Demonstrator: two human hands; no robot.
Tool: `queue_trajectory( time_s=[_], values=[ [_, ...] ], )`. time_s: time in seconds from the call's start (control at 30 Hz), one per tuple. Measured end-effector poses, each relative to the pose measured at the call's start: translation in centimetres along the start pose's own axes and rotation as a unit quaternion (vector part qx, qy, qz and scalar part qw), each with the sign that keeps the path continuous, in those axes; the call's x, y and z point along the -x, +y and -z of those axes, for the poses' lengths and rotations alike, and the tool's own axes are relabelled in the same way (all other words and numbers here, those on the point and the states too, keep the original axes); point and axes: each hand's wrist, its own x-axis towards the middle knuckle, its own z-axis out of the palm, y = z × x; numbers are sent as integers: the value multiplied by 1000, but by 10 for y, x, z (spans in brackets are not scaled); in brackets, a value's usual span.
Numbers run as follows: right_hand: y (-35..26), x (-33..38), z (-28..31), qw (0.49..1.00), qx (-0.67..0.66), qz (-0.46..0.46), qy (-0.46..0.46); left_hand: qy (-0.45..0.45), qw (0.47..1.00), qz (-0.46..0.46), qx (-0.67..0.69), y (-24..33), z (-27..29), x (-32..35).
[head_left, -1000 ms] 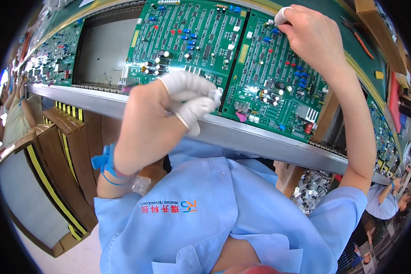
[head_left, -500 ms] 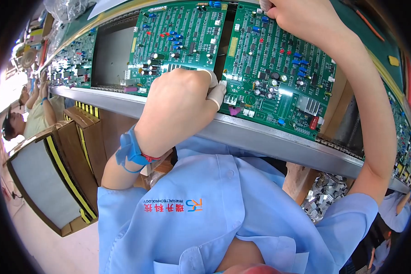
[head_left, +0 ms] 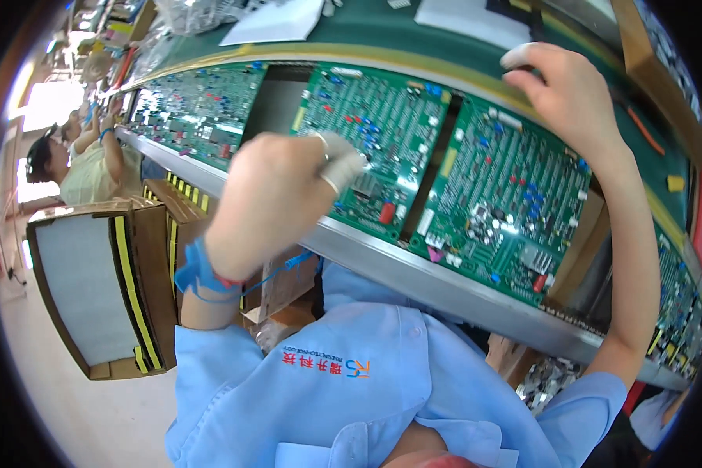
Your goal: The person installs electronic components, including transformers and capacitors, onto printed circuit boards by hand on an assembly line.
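Note:
My left hand [head_left: 277,199], with pale finger cots and a blue wrist strap, is over the lower left of a green circuit board [head_left: 366,109]. Its thumb and forefinger are pressed together; blur hides whatever is between them. My right hand [head_left: 573,93] hovers past the far edge of a second green circuit board [head_left: 515,187]. A white cot covers its forefinger, and a small dark gap parts the forefinger from the thumb, with nothing visible held. Both boards carry blue, red and white components. Near the second board's front edge sits a purple part [head_left: 434,254].
The boards rest along a conveyor with a metal front rail [head_left: 366,246]. More boards [head_left: 199,105] lie farther left. White sheets [head_left: 277,22] lie on the green bench behind. Cardboard boxes [head_left: 93,288] stand at left, near another person [head_left: 97,171]. A bin of metal pieces [head_left: 554,382] is below.
My left hand has left the right board's near left corner and moved left. My right hand has lifted off that board's far edge. The boards appear lower and farther right as the view shifts.

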Motion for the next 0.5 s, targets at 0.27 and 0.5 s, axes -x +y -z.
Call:
queue_trajectory(
  time_s=[0.27,0.5],
  values=[
    [53,-30,-16,986,93,-87,108,184,983,10,12,-126,36,-108],
    [44,-33,-12,980,127,-99,117,245,952,-172,-65,-141,-28,-202]
  ],
)
